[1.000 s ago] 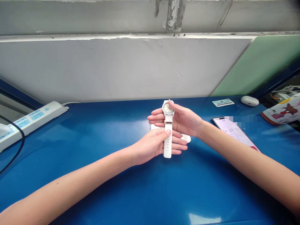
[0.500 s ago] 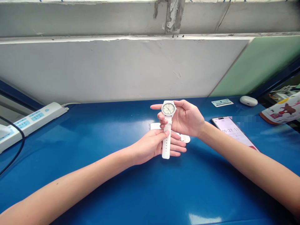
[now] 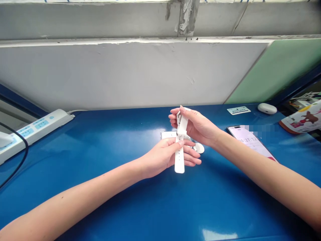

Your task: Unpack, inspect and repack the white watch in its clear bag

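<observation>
A white wristwatch (image 3: 183, 126) is held between both hands above the blue table. Its dial does not show from this side. My left hand (image 3: 168, 152) pinches the holed strap end under the thumb, its other fingers stretched out behind the strap, which hangs below. Higher up, my right hand (image 3: 197, 125) grips the other part of the watch between thumb and fingers. Behind the left hand lie a small white card or packet (image 3: 167, 135) and a round white piece (image 3: 199, 148), both partly hidden.
A phone (image 3: 250, 142) with a running timer lies by my right forearm. Beyond it are a printed card (image 3: 238, 110), a white earbud case (image 3: 267, 108) and a printed pouch (image 3: 303, 117). At left are a power strip (image 3: 37, 129) and a black cable (image 3: 23, 160).
My right hand has turned the watch so its dial no longer shows and the strap and buckle side appear. The left hand keeps its pinch on the strap, nearly still.
</observation>
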The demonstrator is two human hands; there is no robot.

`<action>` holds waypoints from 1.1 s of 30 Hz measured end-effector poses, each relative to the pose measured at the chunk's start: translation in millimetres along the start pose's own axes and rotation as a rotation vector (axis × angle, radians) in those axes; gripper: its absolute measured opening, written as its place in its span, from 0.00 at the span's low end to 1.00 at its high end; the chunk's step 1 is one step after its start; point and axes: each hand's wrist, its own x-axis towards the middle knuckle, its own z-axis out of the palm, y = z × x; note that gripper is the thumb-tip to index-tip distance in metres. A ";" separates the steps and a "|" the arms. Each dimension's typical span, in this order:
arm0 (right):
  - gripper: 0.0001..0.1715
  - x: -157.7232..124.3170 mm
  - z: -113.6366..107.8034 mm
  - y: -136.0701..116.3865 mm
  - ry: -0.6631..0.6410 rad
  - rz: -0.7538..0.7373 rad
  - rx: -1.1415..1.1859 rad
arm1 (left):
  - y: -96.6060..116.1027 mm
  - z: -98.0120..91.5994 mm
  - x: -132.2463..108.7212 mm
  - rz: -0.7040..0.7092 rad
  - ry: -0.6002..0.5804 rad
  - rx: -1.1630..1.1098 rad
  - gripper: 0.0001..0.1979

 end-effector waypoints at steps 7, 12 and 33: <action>0.14 -7.4 4.1 -2.4 -0.175 0.138 -0.021 | -1.4 -5.3 0.9 0.029 -0.024 0.037 0.16; 0.13 -7.8 9.0 -3.3 -0.129 0.088 0.042 | -0.5 -3.0 1.5 0.029 -0.017 0.029 0.16; 0.30 -7.6 6.7 -13.4 -0.193 0.290 0.207 | -1.5 -10.2 2.2 -0.051 -0.104 0.006 0.16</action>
